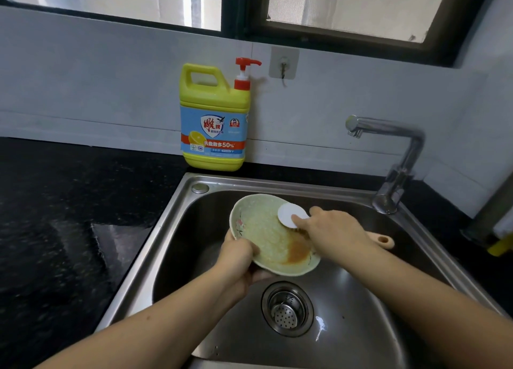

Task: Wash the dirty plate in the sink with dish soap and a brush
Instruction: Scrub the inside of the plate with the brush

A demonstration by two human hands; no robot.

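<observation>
The sink (277,186) is showing brushed, softly gleaming steel, and the faucet (399,157) is shining as polished metal. The desk (69,216) is glinting like glossy black speckled stone. The soap bottle (215,96) is looking like smooth yellow plastic, the plate (258,224) glazed, and the brush (288,214) head like matt white plastic.

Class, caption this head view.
Left hand holds the dirty plate in the sink; right hand presses a brush to it.
</observation>
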